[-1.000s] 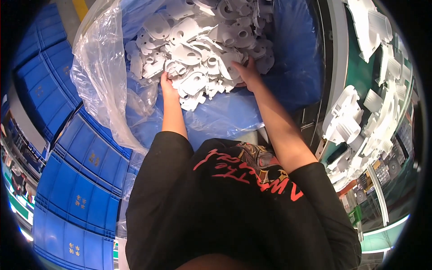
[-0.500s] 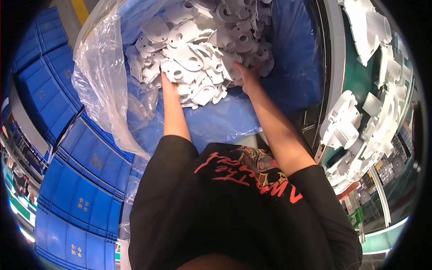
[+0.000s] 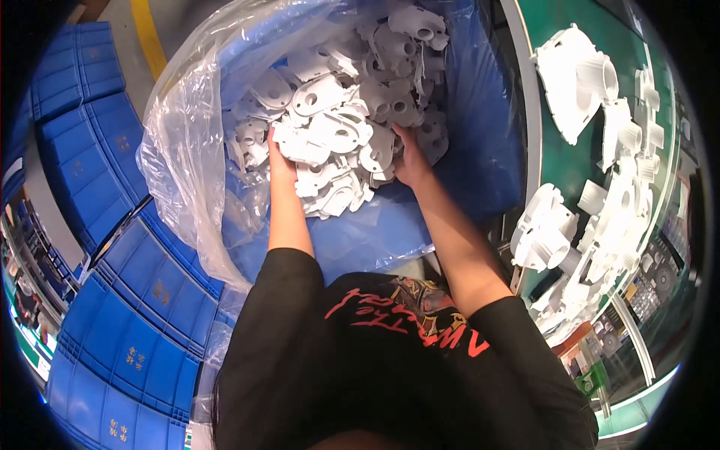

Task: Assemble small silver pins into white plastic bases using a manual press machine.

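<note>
White moulded plastic parts (image 3: 330,131), with round holes and short tube-like collars, lie heaped in a large blue bin (image 3: 480,142) lined with a clear plastic bag (image 3: 184,142). My left hand (image 3: 280,159) cups the near left side of a cluster of these parts, thumb upward. On the cluster's right side my right hand (image 3: 410,159) presses inward, its thumb showing along the edge. Between them the two hands hold the bunch together. Most fingers of both hands are hidden under or behind the parts.
Stacked blue crates (image 3: 142,292) stand along the left. At the right, a green-topped bench (image 3: 551,161) carries more white plastic parts (image 3: 574,82), piled along its length. A yellow floor stripe (image 3: 148,37) runs past the upper left of the bag.
The whole view has shifted, so bin, hands and shirt appear lower. The parts between my hands have shifted and lie differently; both hands stay at the sides of the cluster.
</note>
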